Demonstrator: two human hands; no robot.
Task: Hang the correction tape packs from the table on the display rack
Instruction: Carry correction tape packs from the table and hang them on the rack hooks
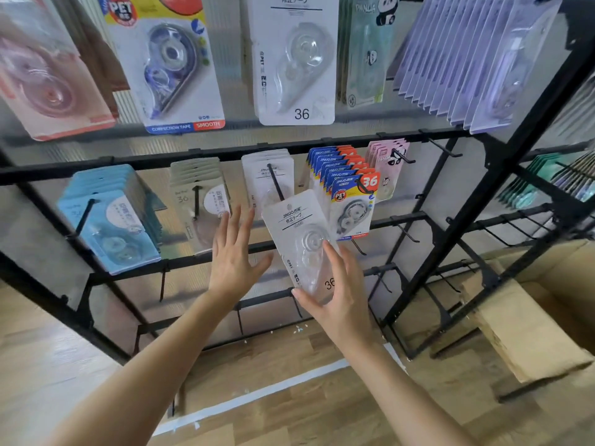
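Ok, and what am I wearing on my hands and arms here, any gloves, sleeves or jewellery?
Nothing shows. The left hand and the right hand have no gloves and no rings that can be seen. Neither wrist carries a watch or bracelet. The left forearm and the right forearm are uncovered to the picture's edge, with no sleeve in view.
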